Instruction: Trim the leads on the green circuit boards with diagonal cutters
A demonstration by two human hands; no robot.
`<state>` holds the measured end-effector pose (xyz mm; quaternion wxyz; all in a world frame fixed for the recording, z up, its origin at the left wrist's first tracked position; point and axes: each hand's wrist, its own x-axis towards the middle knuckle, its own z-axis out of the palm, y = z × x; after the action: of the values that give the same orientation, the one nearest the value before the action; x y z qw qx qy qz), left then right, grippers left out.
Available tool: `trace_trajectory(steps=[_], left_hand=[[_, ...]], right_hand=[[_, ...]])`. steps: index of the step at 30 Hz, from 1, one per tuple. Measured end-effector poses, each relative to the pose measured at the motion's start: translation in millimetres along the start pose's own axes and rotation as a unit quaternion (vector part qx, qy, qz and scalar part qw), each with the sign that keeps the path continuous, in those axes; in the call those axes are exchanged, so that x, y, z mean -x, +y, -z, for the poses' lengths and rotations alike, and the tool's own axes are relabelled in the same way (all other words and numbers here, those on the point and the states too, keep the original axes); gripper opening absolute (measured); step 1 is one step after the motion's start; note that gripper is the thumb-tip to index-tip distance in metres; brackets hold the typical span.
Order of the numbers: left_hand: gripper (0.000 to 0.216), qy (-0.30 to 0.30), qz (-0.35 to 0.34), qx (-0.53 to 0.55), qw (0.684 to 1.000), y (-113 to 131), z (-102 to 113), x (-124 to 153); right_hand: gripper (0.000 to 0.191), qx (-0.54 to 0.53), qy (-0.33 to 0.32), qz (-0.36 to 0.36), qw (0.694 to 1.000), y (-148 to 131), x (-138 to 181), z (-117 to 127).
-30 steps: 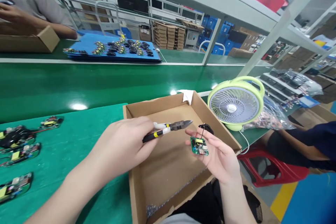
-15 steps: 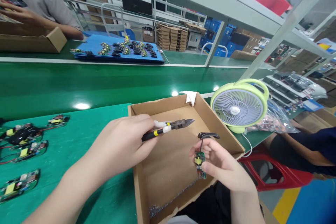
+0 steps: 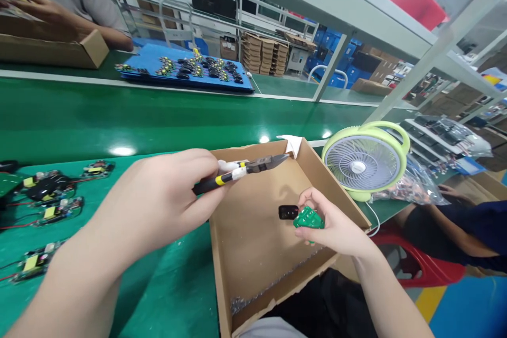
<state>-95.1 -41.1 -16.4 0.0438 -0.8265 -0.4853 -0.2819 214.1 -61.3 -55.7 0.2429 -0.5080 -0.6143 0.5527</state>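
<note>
My left hand (image 3: pixel 174 190) is closed round the handles of a pair of pliers (image 3: pixel 257 165). Its pointed metal jaws aim right, over the far part of a shallow cardboard box (image 3: pixel 253 253). Between the fingers and thumb of my right hand (image 3: pixel 332 219) is a small circuit board (image 3: pixel 309 218), its green underside facing up. A black oblong part (image 3: pixel 288 212) sticks out to the left of the board, apparently joined by a short wire that is mostly hidden. Both hang above the box floor. Clippings lie along the box's near side.
Several circuit boards with wires (image 3: pixel 61 211) lie on the green mat at left. A green fan (image 3: pixel 358 166) stands right of the box. Across the bench, a blue tray (image 3: pixel 134 66) carries many boards. Other people sit at far left and right; a shelf beam (image 3: pixel 301 0) crosses overhead.
My right hand has turned the circuit board over, so its green underside shows and the black part points left. My left hand with the pliers has shifted left and slightly up.
</note>
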Motion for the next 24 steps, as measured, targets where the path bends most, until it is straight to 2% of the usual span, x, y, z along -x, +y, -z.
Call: trace_trajectory(steps=[3, 8, 14, 19, 24], left_hand=[[0.029, 0.008, 0.017, 0.02, 1.0, 2, 4, 0], [0.026, 0.009, 0.029, 0.024, 0.999, 4, 10, -1], [0.026, 0.006, 0.027, 0.023, 0.999, 3, 10, -4], [0.03, -0.039, 0.002, -0.008, 0.999, -8, 5, 1], [0.026, -0.04, -0.062, -0.018, 0.997, -18, 0, 7]], right_hand=[[0.041, -0.165, -0.026, 0.0, 0.986, 4, -5, -1], [0.037, -0.325, -0.025, -0.009, 0.945, 0, 0, -8], [0.051, -0.367, 0.0, -0.013, 0.93, 1, 9, -21], [0.039, -0.417, 0.051, 0.004, 0.908, 11, 10, -32], [0.035, -0.433, 0.06, 0.025, 0.899, 15, 12, -38]])
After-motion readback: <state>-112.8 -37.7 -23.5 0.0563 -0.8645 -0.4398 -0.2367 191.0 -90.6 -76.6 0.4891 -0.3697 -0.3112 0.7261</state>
